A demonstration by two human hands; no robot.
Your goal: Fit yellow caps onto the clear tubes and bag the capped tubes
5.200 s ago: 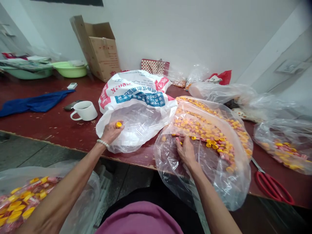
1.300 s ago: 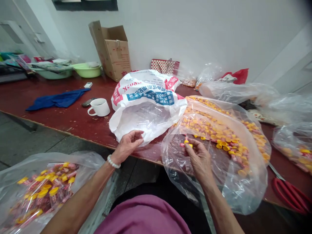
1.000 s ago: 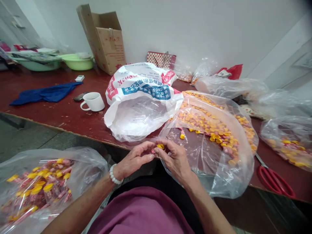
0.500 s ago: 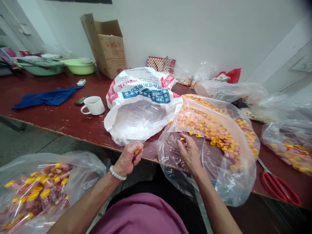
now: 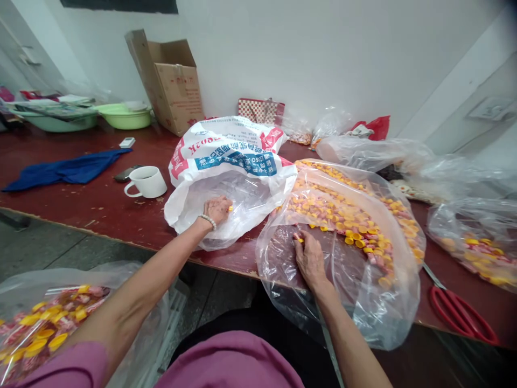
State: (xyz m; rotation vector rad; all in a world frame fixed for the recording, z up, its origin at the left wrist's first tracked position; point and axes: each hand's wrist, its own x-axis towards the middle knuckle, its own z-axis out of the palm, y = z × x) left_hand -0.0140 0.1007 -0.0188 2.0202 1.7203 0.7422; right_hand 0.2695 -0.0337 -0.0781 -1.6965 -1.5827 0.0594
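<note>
Inside the mouth of a white printed sack (image 5: 242, 141), my left hand (image 5: 218, 209) is closed around a small yellow-capped tube (image 5: 230, 208); whether it holds more than one is hidden. My right hand (image 5: 312, 260) pinches another small tube with a yellow cap and reddish wrapper (image 5: 298, 237) between thumb and fingers. That hand is in the opening of a clear plastic bag (image 5: 391, 318) lying on the table, with many such yellow-capped tubes (image 5: 343, 218) spread in it just beyond the fingers.
Red-handled scissors (image 5: 460, 315) lie at the table's right edge, near another bag of capped tubes (image 5: 480, 253). A white mug (image 5: 147, 182) and blue cloth (image 5: 68, 171) are on the left. Lower left is a large bag of tubes (image 5: 44, 323). A cardboard box (image 5: 177, 97) stands behind.
My left hand has moved forward and up from the table's front edge into the white sack. The right hand stays in the clear bag, holding a tube. The view has shifted slightly.
</note>
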